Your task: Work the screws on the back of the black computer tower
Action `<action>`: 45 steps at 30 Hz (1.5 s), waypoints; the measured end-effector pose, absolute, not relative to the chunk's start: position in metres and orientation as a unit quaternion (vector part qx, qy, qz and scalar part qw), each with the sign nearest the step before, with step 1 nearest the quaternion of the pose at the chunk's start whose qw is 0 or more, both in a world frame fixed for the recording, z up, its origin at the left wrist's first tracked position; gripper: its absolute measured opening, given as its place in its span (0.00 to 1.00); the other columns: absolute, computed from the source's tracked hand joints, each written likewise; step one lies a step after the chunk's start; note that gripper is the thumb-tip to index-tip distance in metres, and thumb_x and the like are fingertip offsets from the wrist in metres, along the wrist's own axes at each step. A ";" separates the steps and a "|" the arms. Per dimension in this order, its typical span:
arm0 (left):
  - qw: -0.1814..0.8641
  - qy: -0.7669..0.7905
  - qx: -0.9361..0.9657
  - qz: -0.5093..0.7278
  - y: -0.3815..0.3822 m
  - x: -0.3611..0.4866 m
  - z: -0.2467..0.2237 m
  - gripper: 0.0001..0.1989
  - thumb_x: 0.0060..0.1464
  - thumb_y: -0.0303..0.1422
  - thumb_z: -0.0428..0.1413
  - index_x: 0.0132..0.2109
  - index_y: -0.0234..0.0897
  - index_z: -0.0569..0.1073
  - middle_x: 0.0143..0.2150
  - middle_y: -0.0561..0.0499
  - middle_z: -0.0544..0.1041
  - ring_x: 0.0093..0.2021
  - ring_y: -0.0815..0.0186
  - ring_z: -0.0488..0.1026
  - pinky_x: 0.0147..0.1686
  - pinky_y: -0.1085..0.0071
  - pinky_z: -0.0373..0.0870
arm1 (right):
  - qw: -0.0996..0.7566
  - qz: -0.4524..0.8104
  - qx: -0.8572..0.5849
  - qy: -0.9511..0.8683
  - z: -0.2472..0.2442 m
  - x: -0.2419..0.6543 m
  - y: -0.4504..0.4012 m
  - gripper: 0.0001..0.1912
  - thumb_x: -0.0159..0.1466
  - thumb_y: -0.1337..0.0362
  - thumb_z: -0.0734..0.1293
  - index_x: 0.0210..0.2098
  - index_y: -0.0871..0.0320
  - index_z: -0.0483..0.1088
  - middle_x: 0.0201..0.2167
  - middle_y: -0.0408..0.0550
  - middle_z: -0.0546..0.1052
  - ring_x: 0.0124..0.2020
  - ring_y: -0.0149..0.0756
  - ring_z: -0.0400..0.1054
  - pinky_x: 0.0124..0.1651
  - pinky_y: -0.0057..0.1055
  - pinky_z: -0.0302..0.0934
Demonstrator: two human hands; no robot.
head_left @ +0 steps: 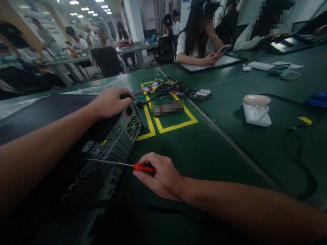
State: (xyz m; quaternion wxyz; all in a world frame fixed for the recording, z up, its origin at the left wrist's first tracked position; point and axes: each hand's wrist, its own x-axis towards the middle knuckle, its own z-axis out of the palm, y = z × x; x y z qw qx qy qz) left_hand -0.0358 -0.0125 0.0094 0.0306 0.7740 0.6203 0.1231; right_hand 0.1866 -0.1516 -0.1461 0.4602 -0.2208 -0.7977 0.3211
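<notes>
A dark desktop computer case [52,105] lies on its side at the left, with its metal back panel [113,147] facing right. My left hand [113,101] rests on the case's top, its fingers curled over the back edge beside a black plug [139,103]. In my right hand [161,174] is a screwdriver [139,167] with a red handle, gripped by closed fingers. Its long thin shaft points left to the back panel. Whether the tip sits on a screw I cannot tell. The lower front of the case is in deep shadow.
Beyond the case, yellow tape [177,127] marks the green table [207,153]. A tangle of cables [173,85] and a blurred-out object [167,107] lie there. To the right are a white case [257,114] and a black cord [301,157]. A person [195,46] sits across, holding a phone [223,50].
</notes>
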 end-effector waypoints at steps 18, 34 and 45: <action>0.043 0.624 0.770 0.128 -0.016 -0.029 0.011 0.27 0.57 0.41 0.51 0.57 0.38 0.84 0.55 0.45 0.83 0.57 0.48 0.77 0.60 0.58 0.69 | 0.457 0.332 -0.242 -0.789 -0.138 0.191 -0.154 0.07 0.73 0.60 0.72 0.46 0.54 0.71 0.38 0.45 0.81 0.34 0.34 0.76 0.40 0.30 0.73; 0.032 0.606 0.781 0.147 -0.015 -0.031 0.008 0.23 0.58 0.39 0.51 0.53 0.37 0.84 0.52 0.41 0.84 0.53 0.49 0.78 0.57 0.56 0.70 | 0.456 0.327 -0.236 -0.793 -0.140 0.190 -0.153 0.07 0.73 0.62 0.71 0.47 0.52 0.69 0.38 0.44 0.81 0.35 0.34 0.77 0.39 0.30 0.72; 0.029 0.593 0.788 0.161 -0.013 -0.032 0.005 0.24 0.59 0.38 0.51 0.53 0.36 0.85 0.52 0.39 0.84 0.54 0.49 0.79 0.58 0.55 0.70 | 0.445 0.334 -0.246 -0.794 -0.136 0.191 -0.154 0.06 0.73 0.63 0.71 0.47 0.53 0.69 0.35 0.42 0.79 0.31 0.32 0.73 0.35 0.29 0.69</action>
